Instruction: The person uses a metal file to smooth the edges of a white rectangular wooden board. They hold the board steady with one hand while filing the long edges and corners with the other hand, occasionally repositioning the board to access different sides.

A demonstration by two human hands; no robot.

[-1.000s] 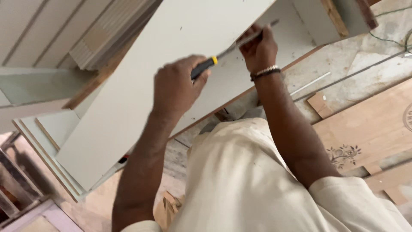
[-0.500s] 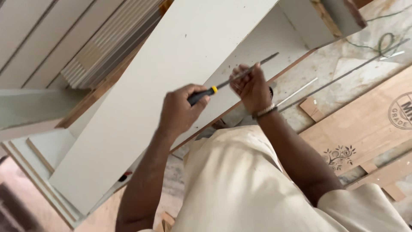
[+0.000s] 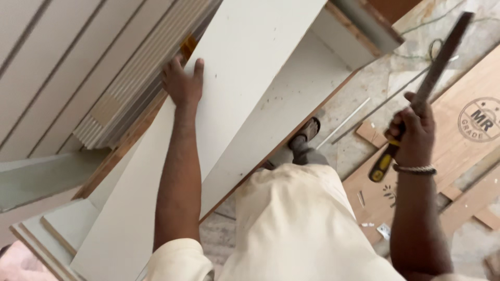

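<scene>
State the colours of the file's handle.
Black and yellow handle, gripped by the right hand; head view.

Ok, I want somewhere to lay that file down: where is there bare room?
The white board is bare to the right of the left hand. The recessed shelf beside it is bare too. The floor is crowded with wood offcuts. The right hand holds the file.

A round dark printed stamp marks the brown plywood sheet at right.
</scene>
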